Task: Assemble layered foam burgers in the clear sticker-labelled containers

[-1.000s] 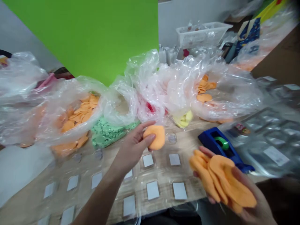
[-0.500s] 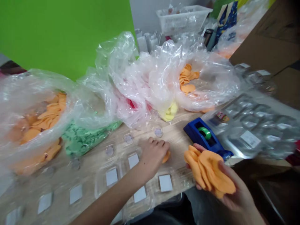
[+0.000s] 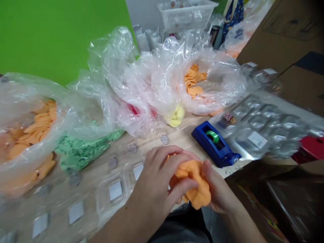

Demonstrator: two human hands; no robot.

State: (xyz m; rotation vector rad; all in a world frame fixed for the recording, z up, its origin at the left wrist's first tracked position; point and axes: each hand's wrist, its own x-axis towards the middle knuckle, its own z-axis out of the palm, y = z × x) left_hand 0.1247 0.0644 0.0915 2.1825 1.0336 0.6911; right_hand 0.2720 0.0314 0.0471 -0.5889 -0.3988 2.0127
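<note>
A bundle of thin, soft orange pieces [image 3: 193,180], felt-like with rounded edges, is between my two hands above the table's front edge. My left hand [image 3: 162,179] reaches over it from the left, its thumb on the front piece and its fingers curled round the far side. Holding the bundle from the right, my right hand [image 3: 220,189] has its thumb along the edge; most of its fingers are hidden behind the orange. Clear plastic boxes with white labels [image 3: 115,190] lie beside my left forearm. A blue tape dispenser [image 3: 215,143] stands just beyond my right hand.
Clear bags with orange pieces [image 3: 37,128], green pieces [image 3: 83,148] and yellow pieces [image 3: 175,115] line the back of the table. Stacked clear plastic packs [image 3: 255,135] lie on the right by a cardboard box [image 3: 286,40]. A white basket [image 3: 187,17] stands behind.
My left hand has come from the tabletop to the orange bundle and closed on it. My right hand has moved left with the bundle. The view has shifted slightly right.
</note>
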